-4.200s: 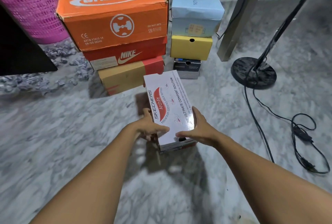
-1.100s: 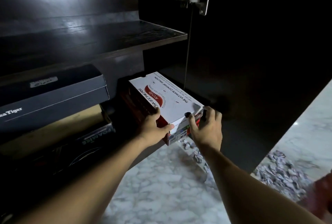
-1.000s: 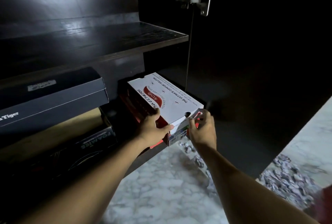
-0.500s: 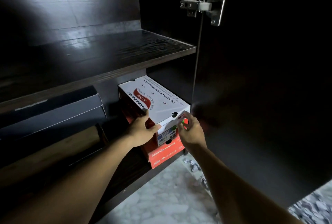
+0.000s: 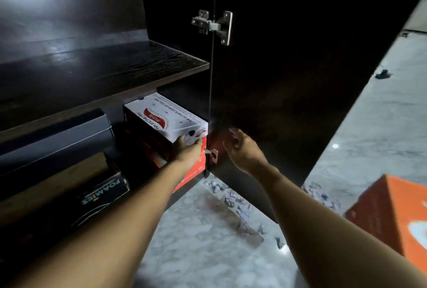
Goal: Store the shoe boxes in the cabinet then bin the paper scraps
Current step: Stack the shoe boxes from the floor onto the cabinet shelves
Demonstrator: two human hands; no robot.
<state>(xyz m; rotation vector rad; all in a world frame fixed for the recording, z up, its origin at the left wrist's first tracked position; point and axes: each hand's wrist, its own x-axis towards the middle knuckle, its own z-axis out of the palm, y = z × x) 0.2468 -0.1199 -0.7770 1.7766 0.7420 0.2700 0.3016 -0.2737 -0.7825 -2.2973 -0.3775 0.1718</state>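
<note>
The white Skechers shoe box lies in the dark cabinet's lower compartment, on top of a red box, under the shelf. My left hand presses its fingers against the box's near end. Off the box, my right hand hovers with loosely curled fingers in front of the open cabinet door, holding nothing. Grey paper scraps lie on the marble floor below the door.
A dark grey box and a black Foamies box sit stacked at the left of the same compartment. An orange shoe box stands on the floor at the right. More scraps lie beside the door's edge.
The Skechers box has slid deeper into the cabinet onto the red box. My right hand has let go of it and drawn back to the right; my left hand still touches it.
</note>
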